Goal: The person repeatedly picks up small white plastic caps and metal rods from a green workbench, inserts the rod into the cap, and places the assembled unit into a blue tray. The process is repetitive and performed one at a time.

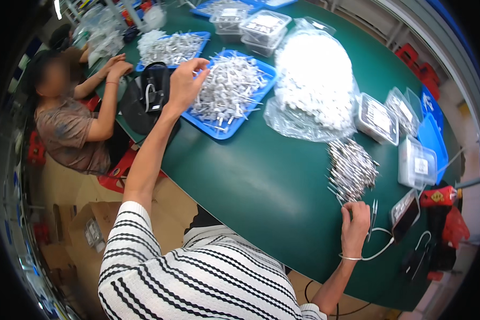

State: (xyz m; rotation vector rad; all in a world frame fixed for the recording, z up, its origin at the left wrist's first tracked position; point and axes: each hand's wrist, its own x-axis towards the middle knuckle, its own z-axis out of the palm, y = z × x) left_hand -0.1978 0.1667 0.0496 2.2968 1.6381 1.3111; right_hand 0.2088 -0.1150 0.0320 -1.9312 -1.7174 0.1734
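Two hands at a green table (250,181), one on each pile of small parts

The left hand (184,82) reached into the blue tray (218,130) of white parts (226,88), fingers pinched at the pile's edge; what they gripped could not be told. The right hand (356,221) lay loosely curled, touching the near end of the metal pins (351,168), tweezers (373,210) just right of it
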